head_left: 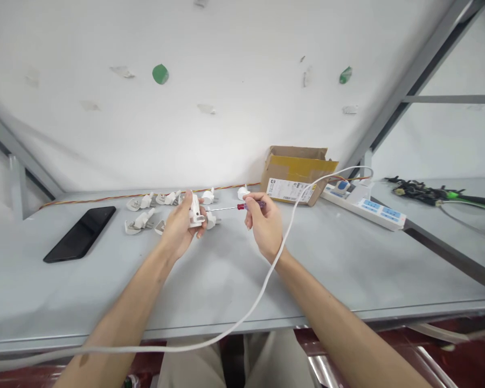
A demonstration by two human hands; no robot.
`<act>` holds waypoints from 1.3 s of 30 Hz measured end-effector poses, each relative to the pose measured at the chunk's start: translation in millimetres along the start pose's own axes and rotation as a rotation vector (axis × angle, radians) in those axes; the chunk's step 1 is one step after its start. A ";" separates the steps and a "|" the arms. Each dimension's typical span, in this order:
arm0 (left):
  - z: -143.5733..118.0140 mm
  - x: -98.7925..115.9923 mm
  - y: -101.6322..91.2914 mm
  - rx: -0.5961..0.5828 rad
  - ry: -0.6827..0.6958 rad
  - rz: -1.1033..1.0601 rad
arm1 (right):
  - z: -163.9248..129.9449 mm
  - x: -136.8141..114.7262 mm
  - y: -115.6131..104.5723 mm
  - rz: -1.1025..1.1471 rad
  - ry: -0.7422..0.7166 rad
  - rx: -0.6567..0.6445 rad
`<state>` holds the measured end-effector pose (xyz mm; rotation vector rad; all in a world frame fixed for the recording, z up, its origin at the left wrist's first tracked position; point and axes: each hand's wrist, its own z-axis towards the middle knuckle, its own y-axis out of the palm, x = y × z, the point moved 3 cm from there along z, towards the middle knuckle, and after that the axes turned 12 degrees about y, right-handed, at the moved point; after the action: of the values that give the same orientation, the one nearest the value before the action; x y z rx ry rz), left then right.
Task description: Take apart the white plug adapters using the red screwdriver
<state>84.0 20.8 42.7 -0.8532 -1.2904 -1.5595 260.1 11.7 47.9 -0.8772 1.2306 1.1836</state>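
My left hand [180,226] holds a white plug [195,211] up above the grey table [226,280], fingers wrapped around its body. My right hand [263,222] grips a small screwdriver [242,206] with a red and purple handle. Its thin shaft points left, and the tip reaches the plug. A white cable [283,237] crosses over my right wrist and runs down off the table's front edge. Several more white plugs and plug halves [145,213] lie on the table just behind my left hand.
A black phone [81,234] lies flat at the left. An open cardboard box [296,173] stands at the back, beside a white power strip [366,206]. An orange wire [117,196] runs along the wall. Dark tools [428,193] lie at the far right.
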 end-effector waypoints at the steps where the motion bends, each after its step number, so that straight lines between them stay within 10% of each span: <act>1: -0.3 0.4 0.6 -0.005 0.006 0.004 | -0.1 -0.5 -0.1 -0.012 -0.002 0.014; 6: -1.6 1.6 3.5 -0.098 0.059 -0.108 | 0.2 -2.1 -6.0 -0.115 -0.044 0.150; 12: -5.6 -5.4 10.8 -0.212 0.041 -0.037 | -5.0 -7.2 -6.5 -0.392 -0.503 0.174; 24: -4.4 -11.3 6.2 -0.280 0.147 0.267 | -2.8 6.7 6.4 -0.855 -0.601 -0.276; 39: -5.6 -12.2 7.4 -0.343 0.062 0.251 | 0.5 7.5 7.2 -0.919 -0.575 -0.315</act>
<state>95.4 17.7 32.9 -1.1246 -0.8448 -1.6113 252.8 15.1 41.4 -1.0605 0.1049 0.7685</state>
